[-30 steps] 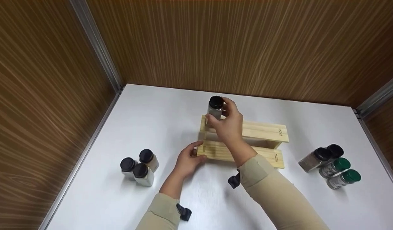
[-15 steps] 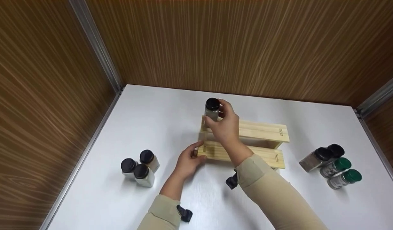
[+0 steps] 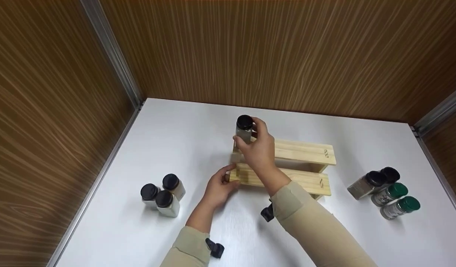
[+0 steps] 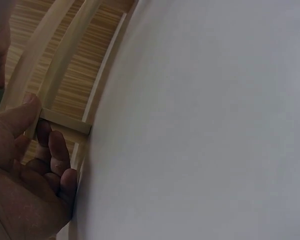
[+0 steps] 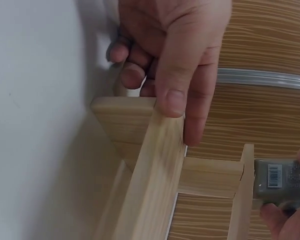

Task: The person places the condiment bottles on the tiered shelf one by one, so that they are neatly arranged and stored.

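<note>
My right hand [image 3: 260,150] grips a spice jar [image 3: 244,132] with a black cap, upright at the left end of the upper tier of a two-tier pale wooden spice rack [image 3: 300,152]. In the right wrist view the jar [image 5: 276,176] has a barcode label, and its base is right at the upper board. My left hand [image 3: 217,189] pinches the left end of the lower tier. Its thumb lies on the board's edge in the left wrist view, while the other fingers [image 4: 59,150] curl below.
Left of the rack, three black-capped jars [image 3: 168,209] stand close together on the white table [image 3: 112,230]. To the right are two black-capped jars [image 3: 362,187] and two green-capped ones [image 3: 393,210]. Wood-grain panels [image 3: 268,55] enclose the back and sides.
My right hand has carried the jar a little left and down in the head view, to the upper tier's left end. The left hand has stayed on the lower tier.
</note>
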### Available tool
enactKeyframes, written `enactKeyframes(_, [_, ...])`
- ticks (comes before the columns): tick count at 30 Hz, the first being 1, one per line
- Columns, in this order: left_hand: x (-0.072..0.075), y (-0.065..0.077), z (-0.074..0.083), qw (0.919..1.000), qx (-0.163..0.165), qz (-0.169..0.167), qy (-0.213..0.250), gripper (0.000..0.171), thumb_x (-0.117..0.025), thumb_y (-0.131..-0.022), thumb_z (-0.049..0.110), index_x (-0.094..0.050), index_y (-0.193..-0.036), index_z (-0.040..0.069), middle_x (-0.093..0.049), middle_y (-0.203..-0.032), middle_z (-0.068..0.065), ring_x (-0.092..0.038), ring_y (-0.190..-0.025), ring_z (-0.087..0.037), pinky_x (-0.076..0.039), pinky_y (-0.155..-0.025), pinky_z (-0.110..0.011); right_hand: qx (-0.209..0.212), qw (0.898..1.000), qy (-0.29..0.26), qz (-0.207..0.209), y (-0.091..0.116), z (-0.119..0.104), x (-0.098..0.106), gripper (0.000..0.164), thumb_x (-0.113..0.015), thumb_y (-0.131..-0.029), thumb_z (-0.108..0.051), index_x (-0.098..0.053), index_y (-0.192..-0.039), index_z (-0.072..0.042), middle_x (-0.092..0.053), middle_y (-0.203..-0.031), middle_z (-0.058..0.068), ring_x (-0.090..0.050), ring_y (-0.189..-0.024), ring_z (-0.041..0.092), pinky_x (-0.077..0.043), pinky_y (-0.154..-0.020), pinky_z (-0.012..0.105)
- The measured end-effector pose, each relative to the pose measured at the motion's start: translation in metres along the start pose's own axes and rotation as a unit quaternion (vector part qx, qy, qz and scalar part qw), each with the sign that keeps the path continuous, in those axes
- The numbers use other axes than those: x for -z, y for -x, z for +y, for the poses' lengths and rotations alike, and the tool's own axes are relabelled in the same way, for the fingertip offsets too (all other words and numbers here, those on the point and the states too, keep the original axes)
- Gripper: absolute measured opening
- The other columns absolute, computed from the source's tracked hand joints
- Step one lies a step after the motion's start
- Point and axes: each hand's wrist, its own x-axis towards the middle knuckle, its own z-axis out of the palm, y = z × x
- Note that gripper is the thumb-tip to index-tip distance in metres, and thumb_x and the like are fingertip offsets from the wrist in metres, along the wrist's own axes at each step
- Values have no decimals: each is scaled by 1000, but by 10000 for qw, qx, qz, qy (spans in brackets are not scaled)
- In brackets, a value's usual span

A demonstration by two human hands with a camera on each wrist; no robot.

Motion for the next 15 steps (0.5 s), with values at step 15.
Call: enactKeyframes(15, [-3, -6, 3, 9998, 198, -30, -17, 58, -79, -91, 1, -60, -147, 1, -65, -89, -5, -58, -80, -14, -51, -74, -26, -464, 9964, -462, 532, 31, 20, 50, 61, -82, -93, -13, -51, -144, 1, -62, -138, 22, -60, -127, 40, -56, -96, 54])
